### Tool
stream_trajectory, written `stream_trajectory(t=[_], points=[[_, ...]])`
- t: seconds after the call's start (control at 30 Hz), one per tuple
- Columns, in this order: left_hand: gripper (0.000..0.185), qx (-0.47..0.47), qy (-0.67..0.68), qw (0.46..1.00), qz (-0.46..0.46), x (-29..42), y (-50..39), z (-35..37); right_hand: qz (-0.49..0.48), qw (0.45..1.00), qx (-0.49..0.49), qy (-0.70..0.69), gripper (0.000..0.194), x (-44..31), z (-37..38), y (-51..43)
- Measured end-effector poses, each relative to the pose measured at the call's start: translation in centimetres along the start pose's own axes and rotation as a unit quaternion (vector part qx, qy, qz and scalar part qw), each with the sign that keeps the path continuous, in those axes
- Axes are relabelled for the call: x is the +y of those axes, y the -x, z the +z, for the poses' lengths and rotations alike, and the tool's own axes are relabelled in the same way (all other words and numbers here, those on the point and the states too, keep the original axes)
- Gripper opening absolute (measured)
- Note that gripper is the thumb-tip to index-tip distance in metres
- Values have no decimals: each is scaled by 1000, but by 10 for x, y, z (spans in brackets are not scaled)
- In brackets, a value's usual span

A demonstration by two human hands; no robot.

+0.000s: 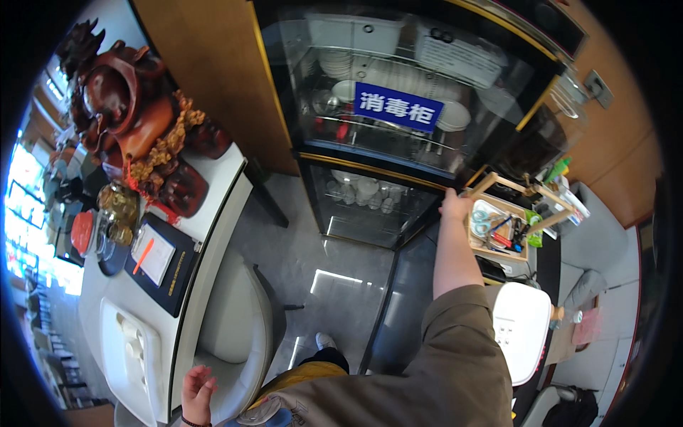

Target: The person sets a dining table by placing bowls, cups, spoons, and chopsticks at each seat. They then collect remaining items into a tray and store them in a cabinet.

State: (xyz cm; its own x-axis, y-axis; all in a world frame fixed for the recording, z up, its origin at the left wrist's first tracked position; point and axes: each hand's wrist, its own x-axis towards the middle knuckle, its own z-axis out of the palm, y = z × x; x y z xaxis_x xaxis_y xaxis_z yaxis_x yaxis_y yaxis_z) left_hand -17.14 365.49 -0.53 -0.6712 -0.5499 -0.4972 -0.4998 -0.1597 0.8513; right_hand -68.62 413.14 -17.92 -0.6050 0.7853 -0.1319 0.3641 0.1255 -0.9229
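My right hand (456, 204) reaches forward to the right edge of a black, gold-trimmed dish cabinet (373, 166), at the join between its upper and lower glass doors. Its fingers are partly hidden, so whether they grip the edge is unclear. Behind the upper glass are stacked plates and bowls (336, 64) on wire racks, below white bins (355, 33). Cups (367, 188) sit behind the lower glass. A blue sign (397, 107) with writing is on the upper door. My left hand (197, 395) is raised empty beside a grey chair (235, 315), fingers loosely curled and apart.
Right of my right hand, a wooden caddy (499, 253) holds scissors (483, 221) and pens on a dark counter, near a white lidded bin (522, 331). The left table (213, 229) bears a carved wooden figure (128, 101), a clipboard (153, 253) and a white tub (130, 357) with cups.
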Motion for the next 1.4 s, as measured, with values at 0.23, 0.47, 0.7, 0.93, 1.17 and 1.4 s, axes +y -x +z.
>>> stream_trajectory(t=[0.23, 0.47, 0.7, 0.93, 1.17, 1.4], points=[[33, -16, -6, 1000, 4, -1, -4, 4, 48, 975, -181, -121, 40, -29, -18, 27], [33, -43, -7, 999, -9, -8, -9, 11, 48, 978, -166, -118, 33, -19, -10, 27], [31, -107, -31, 994, 0, -7, -24, 23, 31, 970, -171, -171, 46, 1, -10, 7], [30, -144, -88, 986, 1, 11, -28, 45, -4, 972, -222, -80, 48, -18, -27, 14], [38, -172, -286, 942, 48, 22, -20, 31, -61, 974, -207, -63, 70, -5, -25, -7], [41, -171, -328, 926, 73, 20, -13, 30, -148, 983, -104, 39, 71, -4, -24, 5]])
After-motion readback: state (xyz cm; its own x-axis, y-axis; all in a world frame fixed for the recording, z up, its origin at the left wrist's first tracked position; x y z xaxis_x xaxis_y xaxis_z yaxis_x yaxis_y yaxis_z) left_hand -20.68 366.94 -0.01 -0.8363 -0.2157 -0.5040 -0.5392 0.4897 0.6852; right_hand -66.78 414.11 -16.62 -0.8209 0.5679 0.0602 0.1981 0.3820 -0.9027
